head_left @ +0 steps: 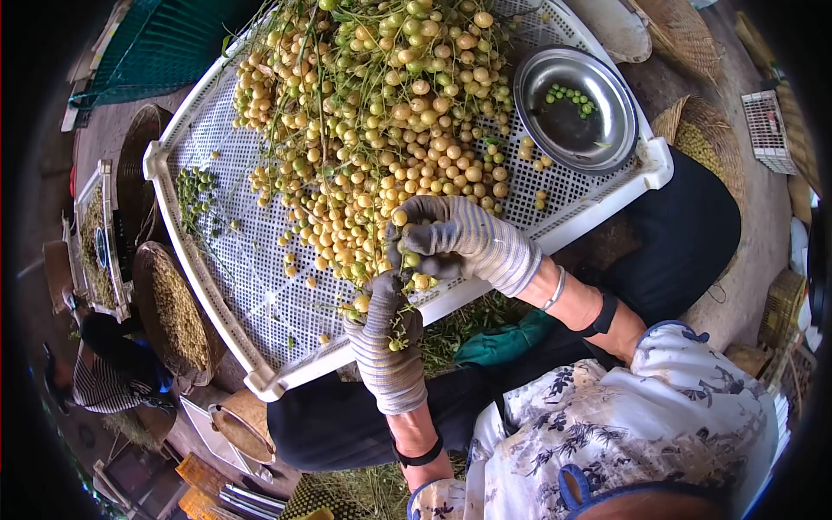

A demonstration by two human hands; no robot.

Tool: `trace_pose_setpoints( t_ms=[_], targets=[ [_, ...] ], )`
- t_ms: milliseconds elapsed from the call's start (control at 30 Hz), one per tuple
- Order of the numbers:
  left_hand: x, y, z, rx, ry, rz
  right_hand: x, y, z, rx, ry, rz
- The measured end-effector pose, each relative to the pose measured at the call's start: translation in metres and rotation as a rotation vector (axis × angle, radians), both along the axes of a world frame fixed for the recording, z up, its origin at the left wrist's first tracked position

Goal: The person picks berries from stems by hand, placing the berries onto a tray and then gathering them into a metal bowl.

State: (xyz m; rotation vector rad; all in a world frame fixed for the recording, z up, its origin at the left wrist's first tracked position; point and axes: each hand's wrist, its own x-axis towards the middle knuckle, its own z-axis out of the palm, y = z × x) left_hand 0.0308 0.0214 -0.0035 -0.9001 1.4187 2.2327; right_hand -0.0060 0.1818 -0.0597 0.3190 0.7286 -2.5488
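A large heap of small round yellow-green fruit on stems (390, 113) covers much of a white perforated tray (217, 269). Both hands wear grey-striped gloves with dark fingertips and meet at the tray's near edge. My left hand (387, 334) is closed around a fruit sprig (396, 334), whose thin stems poke out by the thumb. Just above it, my right hand (459, 238) has its fingers curled round fruit (411, 258) of the same kind; part of the grip is hidden. Loose yellow fruit lies close by on the heap's lower edge.
A metal bowl (576, 110) with several green fruits sits at the tray's right. Small green fruit (197, 195) lies at its left. Baskets of yellow fruit (179, 312) stand left and right (693, 147). Another person in a striped top (108, 381) is at far left.
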Motion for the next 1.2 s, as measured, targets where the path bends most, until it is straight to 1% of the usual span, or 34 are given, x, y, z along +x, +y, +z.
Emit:
trace_pose_setpoints(
  t_ms=[67, 133, 167, 267, 300, 400, 433, 533, 567, 700, 767, 833, 867, 933, 1000, 1067, 1133, 1167, 1200],
  targets=[
    [0.000, 0.001, 0.001, -0.063, -0.005, 0.008, -0.001, 0.009, 0.005, 0.051, -0.007, 0.060],
    [-0.003, 0.001, 0.001, -0.117, 0.035, 0.021, -0.002, 0.019, 0.014, 0.111, 0.057, 0.087],
    [-0.005, -0.003, 0.006, -0.058, 0.045, -0.013, -0.003, 0.024, 0.018, 0.141, 0.089, 0.100],
    [-0.009, -0.007, 0.007, -0.115, 0.040, 0.047, -0.007, 0.041, 0.027, 0.280, 0.148, 0.158],
    [-0.009, -0.010, 0.006, -0.119, 0.052, 0.062, -0.010, 0.045, 0.033, 0.292, 0.150, 0.158],
    [-0.009, -0.011, 0.009, -0.133, 0.025, 0.060, -0.015, 0.047, 0.022, 0.264, 0.192, 0.104],
    [-0.008, -0.011, 0.010, -0.140, 0.015, 0.059, -0.015, 0.041, 0.019, 0.263, 0.229, 0.023],
    [-0.008, -0.003, 0.011, -0.088, 0.024, 0.054, -0.015, 0.039, 0.028, 0.414, 0.192, 0.150],
    [-0.009, 0.005, 0.016, -0.151, -0.012, 0.085, -0.015, 0.035, 0.035, 0.429, 0.159, 0.173],
    [-0.007, 0.003, 0.011, -0.112, 0.011, 0.036, -0.011, 0.022, 0.028, 0.329, 0.146, 0.186],
    [-0.007, 0.000, 0.012, -0.101, 0.036, -0.016, -0.009, 0.025, 0.021, 0.210, 0.141, 0.183],
    [-0.006, -0.002, 0.009, -0.090, 0.041, 0.031, -0.011, 0.030, 0.020, 0.078, 0.168, 0.157],
    [-0.005, -0.002, 0.008, -0.084, 0.043, 0.053, -0.010, 0.034, 0.022, 0.138, 0.147, 0.125],
    [-0.005, -0.005, 0.011, -0.116, 0.043, 0.044, -0.015, 0.048, 0.030, 0.302, 0.216, 0.162],
    [-0.004, -0.007, 0.012, -0.108, 0.037, 0.021, -0.024, 0.034, 0.026, 0.890, 0.693, -0.193],
    [-0.003, -0.005, 0.010, -0.109, 0.020, 0.013, -0.027, 0.031, 0.025, 1.175, 0.916, -0.312],
    [-0.002, -0.002, 0.010, -0.104, 0.018, 0.017, -0.027, 0.032, 0.025, 1.157, 0.886, -0.169],
    [-0.002, 0.001, 0.011, -0.098, 0.025, 0.023, -0.026, 0.026, 0.023, 1.008, 0.774, -0.084],
    [-0.003, 0.002, 0.012, -0.091, 0.032, 0.026, -0.026, 0.026, 0.022, 0.955, 0.734, 0.012]
  ],
)
